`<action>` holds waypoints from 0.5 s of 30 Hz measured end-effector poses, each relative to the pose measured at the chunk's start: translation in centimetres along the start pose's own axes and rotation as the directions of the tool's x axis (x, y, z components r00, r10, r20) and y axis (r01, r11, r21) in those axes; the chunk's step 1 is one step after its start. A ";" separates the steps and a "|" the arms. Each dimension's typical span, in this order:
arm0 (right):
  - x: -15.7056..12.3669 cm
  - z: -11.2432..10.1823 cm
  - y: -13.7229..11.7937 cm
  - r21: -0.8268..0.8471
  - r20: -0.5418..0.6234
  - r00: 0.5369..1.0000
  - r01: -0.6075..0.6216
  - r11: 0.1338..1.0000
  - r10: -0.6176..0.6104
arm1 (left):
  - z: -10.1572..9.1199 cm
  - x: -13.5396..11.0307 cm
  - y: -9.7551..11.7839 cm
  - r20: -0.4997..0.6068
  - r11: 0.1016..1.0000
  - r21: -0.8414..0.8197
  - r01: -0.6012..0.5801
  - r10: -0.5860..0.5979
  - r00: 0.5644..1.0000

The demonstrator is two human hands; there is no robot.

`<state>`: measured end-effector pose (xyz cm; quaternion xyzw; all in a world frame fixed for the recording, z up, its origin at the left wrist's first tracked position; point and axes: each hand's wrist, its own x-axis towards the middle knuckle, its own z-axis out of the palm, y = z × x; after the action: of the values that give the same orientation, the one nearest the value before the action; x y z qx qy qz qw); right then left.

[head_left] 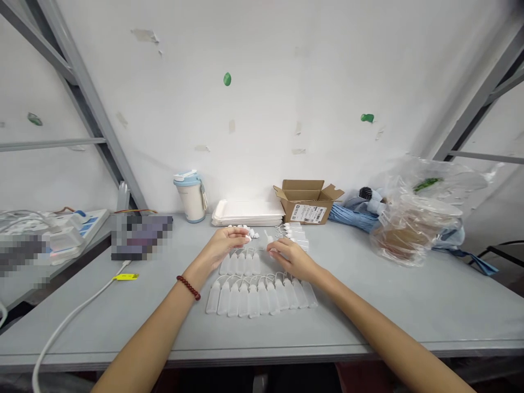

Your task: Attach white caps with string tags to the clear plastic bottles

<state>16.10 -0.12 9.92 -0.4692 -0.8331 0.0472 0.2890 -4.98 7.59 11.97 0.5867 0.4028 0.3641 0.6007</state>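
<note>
Both hands are up over the middle of the bench [380,305], well apart from the edge and facing each other across a narrow gap. The left hand [224,246], with a dark red beaded bracelet [189,287] at its wrist, has thumb and fingers drawn together on a small glossy white piece [248,238], mostly hidden by the fingertips. Across from it, the right hand [290,255] is pinching a slim translucent white piece [268,238], its narrow tip pointing up and leaning to the left.

Below them, here's the front row of flat, translucent white plastic tags with looped white cords [254,301], lined up side by side, loops toward the wall. A shorter row of matching translucent tags [240,264] sits just behind, under the left hand. Beyond the right hand lie more white corded tags [301,240], turned sideways, partly covered by that hand.

At the back, a stack of flat white trays [248,213] stands between a cream tumbler with a light blue lid [190,197] and an open brown cardboard box with a white label [305,206]. Over to the right, a clear crinkled plastic bag [403,240] rests against bundled light blue fabric [354,217].
</note>
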 end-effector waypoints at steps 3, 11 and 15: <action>0.1 -0.1 -0.9 0.068 -0.031 0.999 0.029 0.997 -0.027 | 0.5 -0.4 0.1 0.066 1.000 -0.031 0.001 0.001 0.998; 0.0 0.0 -2.2 0.201 -0.038 0.999 0.033 0.979 -0.026 | 1.6 -0.8 0.3 0.103 0.987 -0.159 -0.024 0.041 0.994; 0.0 0.0 -2.0 0.222 -0.050 0.998 0.042 0.974 -0.031 | 1.8 -0.7 0.0 0.120 0.984 -0.157 -0.081 0.100 0.988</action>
<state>14.60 -1.25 10.62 -0.4193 -0.8242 0.1244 0.3597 -3.64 6.27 12.00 0.5791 0.3075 0.3826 0.6510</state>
